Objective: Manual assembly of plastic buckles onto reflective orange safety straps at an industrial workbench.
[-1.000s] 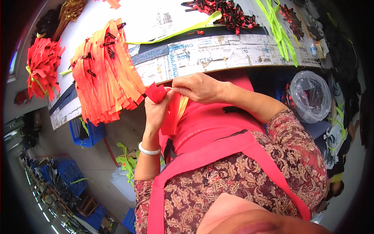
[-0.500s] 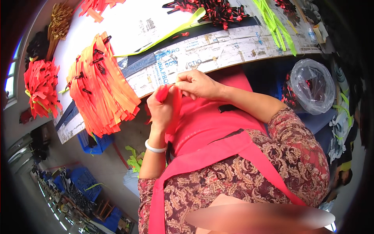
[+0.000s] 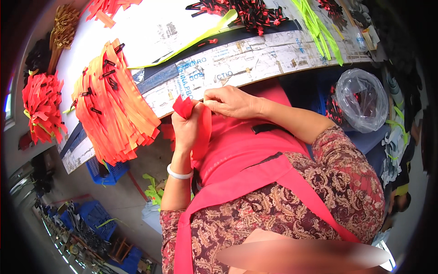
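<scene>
My left hand, with a white bangle on its wrist, is closed around a red fabric strip. One end stands up above the fist, and another length hangs between the hands in front of the red apron. My right hand is closed in a pinch on the same strip, right beside the left thumb; whatever lies under its fingertips is hidden. Both hands are just off the table's near edge. To their left, a bundle of orange-red strips with black clips drapes over the table edge.
On the white table lie a pile of black-and-red clip pieces and neon yellow strips. A red bundle hangs at far left. A clear plastic bag sits at right. Blue crates stand on the floor.
More of the red strip's end shows above my left fist, which has turned slightly. My right hand stays pinched beside it. The whole view has shifted a little.
</scene>
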Available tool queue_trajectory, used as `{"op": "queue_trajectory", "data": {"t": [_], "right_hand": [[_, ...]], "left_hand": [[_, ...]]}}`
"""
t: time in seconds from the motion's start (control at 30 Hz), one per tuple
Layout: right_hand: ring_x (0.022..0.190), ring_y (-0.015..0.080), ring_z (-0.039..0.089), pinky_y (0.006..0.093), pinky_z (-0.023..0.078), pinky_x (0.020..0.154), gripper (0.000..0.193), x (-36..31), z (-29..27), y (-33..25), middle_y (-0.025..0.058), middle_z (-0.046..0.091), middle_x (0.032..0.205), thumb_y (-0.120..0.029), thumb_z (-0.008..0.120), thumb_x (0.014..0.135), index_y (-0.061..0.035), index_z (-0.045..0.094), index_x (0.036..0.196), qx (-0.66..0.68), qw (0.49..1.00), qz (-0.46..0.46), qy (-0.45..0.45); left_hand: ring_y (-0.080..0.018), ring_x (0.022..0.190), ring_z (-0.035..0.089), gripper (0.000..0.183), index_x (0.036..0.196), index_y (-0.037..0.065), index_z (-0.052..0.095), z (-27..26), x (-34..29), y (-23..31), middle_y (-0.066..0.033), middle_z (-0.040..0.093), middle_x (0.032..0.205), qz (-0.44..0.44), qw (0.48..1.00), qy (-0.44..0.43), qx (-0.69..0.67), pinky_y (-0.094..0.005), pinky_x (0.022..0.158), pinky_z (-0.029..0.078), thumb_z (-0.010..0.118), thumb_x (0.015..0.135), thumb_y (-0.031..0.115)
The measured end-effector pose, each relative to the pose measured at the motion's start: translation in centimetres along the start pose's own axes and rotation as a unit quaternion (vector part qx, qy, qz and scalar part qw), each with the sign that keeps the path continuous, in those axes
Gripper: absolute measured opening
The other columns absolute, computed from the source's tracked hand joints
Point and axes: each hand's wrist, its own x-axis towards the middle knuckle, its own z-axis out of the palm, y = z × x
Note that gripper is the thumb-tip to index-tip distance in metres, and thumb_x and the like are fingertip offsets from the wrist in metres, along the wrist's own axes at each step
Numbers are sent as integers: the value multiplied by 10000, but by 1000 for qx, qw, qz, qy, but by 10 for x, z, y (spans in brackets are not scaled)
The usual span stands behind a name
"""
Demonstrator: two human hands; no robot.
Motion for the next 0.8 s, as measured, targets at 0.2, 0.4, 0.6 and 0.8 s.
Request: {"op": "queue_trajectory", "data": {"t": [0.2,0.4,0.6,0.8], "right_hand": [[591,200,552,325,444,574,236,0,8,17,73,551,663,-237,481,982,-22,537,900,-194,965,-166,57],[528,32,469,186,391,499,185,-6,11,5,-34,500,668,-196,488,987,-49,556,899,149,987,43,32],[536,73,526,216,448,515,217,-3,1,-14,8,531,651,-200,482,987,-24,543,874,17,999,-15,22],[542,67,509,220,436,515,239,-5,1,-17,14,539,665,-205,472,993,-22,541,856,16,1000,-18,-1]], "left_hand": [[-53,659,496,88,793,11,603,1,-8,-1,28,574,712,-36,999,-34,-20,-229,608,432,604,879,-3],[-64,659,519,89,790,4,582,2,0,16,2,588,709,-9,999,-45,23,-241,596,442,594,879,0],[-67,722,555,72,902,-9,655,-11,4,6,12,626,786,-63,995,-10,-73,-221,668,455,610,901,48],[-61,734,561,76,908,-16,662,-11,-2,7,5,634,788,-22,998,-17,-59,-228,669,466,616,890,41]]}}
